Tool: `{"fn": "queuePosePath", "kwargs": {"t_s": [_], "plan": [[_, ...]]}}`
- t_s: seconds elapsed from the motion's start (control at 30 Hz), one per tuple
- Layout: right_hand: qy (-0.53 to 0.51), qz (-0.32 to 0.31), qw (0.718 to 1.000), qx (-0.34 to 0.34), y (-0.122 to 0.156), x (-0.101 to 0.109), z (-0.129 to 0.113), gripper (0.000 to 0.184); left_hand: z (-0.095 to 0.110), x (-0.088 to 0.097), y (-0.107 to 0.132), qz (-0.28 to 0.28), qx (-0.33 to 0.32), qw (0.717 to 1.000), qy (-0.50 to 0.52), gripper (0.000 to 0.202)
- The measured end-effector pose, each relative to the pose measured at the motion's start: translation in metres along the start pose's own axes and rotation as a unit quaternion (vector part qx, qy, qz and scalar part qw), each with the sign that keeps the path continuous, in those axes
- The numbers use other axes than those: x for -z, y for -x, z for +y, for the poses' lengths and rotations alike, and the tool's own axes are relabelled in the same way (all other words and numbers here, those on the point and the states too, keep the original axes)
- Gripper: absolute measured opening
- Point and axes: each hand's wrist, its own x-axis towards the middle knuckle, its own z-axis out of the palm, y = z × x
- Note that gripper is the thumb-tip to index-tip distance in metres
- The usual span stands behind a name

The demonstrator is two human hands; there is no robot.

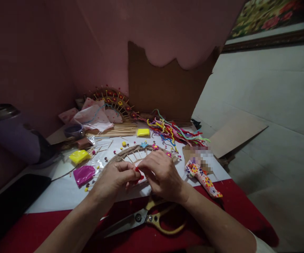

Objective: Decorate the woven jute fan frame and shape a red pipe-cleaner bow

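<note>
My left hand (112, 181) and my right hand (163, 172) meet over the near side of a half-round fan (127, 151). The fingertips of both are closed on a small red pipe cleaner piece (141, 177), partly hidden by the fingers. Thin sticks radiate through the fan's twine-coloured arch, which carries a blue flower (144, 144) and a pink flower (155, 146). Small coloured tips show on the stick ends. Below my hands lie large scissors (138, 217) with yellow handles, on the red cloth.
Loose coloured pipe cleaners (178, 133) lie behind my right hand. A flower-patterned cloth-covered object (207, 182) rests at the right. Yellow clay packets (143, 132), a purple packet (84, 176) and wooden sticks (112, 130) surround the work. A finished-looking fan (112, 100) and cardboard (165, 88) stand behind.
</note>
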Motion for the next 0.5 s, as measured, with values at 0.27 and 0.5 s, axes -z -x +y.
{"fn": "queuePosePath", "kwargs": {"t_s": [0.27, 0.5], "plan": [[-0.004, 0.024, 1.000, -0.015, -0.0015, 0.0026, -0.0015, 0.012, -0.0003, -0.0001, 0.0023, 0.016, -0.031, 0.999, -0.001, 0.011], [0.006, -0.022, 0.999, 0.026, -0.0034, 0.0085, 0.0003, 0.019, 0.0028, -0.0019, 0.0025, 0.007, -0.028, 0.999, -0.020, 0.012]]}}
